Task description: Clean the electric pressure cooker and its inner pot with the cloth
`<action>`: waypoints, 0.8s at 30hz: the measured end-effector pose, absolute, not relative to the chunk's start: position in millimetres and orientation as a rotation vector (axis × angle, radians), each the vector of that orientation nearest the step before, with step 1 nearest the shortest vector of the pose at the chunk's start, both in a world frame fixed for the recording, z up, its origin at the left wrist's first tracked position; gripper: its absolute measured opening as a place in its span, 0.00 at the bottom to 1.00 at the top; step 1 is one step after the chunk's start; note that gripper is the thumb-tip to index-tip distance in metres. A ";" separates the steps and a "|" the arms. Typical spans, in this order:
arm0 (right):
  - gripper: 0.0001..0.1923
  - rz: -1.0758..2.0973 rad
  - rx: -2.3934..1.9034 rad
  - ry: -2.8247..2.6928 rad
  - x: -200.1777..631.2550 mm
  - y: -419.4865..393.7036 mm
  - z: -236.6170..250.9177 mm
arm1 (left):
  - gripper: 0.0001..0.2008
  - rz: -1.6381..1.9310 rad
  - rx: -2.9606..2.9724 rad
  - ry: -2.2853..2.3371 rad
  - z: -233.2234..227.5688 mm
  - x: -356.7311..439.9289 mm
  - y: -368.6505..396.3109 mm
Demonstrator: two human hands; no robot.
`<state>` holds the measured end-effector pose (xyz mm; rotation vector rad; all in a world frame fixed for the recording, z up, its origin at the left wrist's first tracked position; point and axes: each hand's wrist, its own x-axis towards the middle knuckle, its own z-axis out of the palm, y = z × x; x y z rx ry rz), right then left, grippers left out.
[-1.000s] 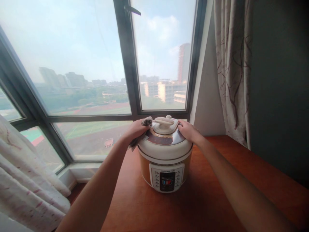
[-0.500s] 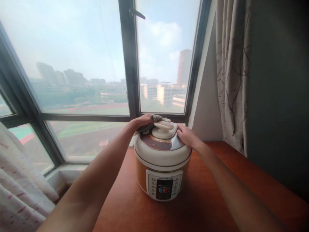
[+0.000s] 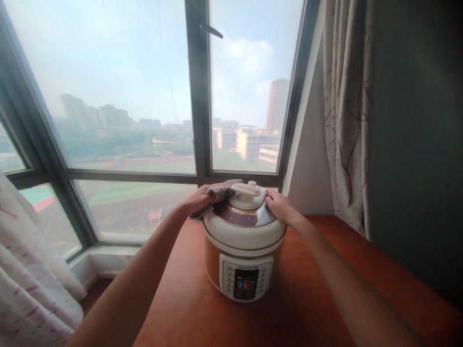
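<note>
A white and orange-brown electric pressure cooker (image 3: 244, 241) stands upright on the wooden table, its control panel facing me. Its lid carries a cream knob handle (image 3: 246, 193) and a worn brown label on a shiny plate. Bunched under my left hand (image 3: 202, 198) is a grey cloth (image 3: 219, 192), pressed to the left side of the lid beside the handle. My left fingers are closed on this cloth and partly hidden by it. My right hand (image 3: 280, 205) grips the right edge of the lid, its fingertips partly out of sight behind it.
The reddish-brown table (image 3: 318, 270) reaches up to the window frame (image 3: 200, 120) behind the cooker. A patterned curtain (image 3: 349, 111) hangs at the right, and a pale curtain (image 3: 32, 274) hangs at the lower left. A low sill (image 3: 112, 251) runs under the glass.
My left hand has slid with the cloth leftward and slightly down, from behind the handle to the lid's left side. My right hand stays at the lid's right edge.
</note>
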<state>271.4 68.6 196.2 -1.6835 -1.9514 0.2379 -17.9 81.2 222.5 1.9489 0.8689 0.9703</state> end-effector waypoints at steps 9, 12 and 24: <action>0.22 0.236 -1.672 -1.963 271.1 70.5 195.2 | 0.25 1.045 2.051 0.868 217.9 -27.2 60.6; 0.22 0.239 -1.657 -1.971 271.3 70.9 194.8 | 0.27 0.981 2.086 0.884 221.6 -21.2 75.4; 0.21 0.225 -1.638 -1.985 273.1 71.6 194.2 | 0.27 0.918 1.886 0.938 225.6 -7.3 117.0</action>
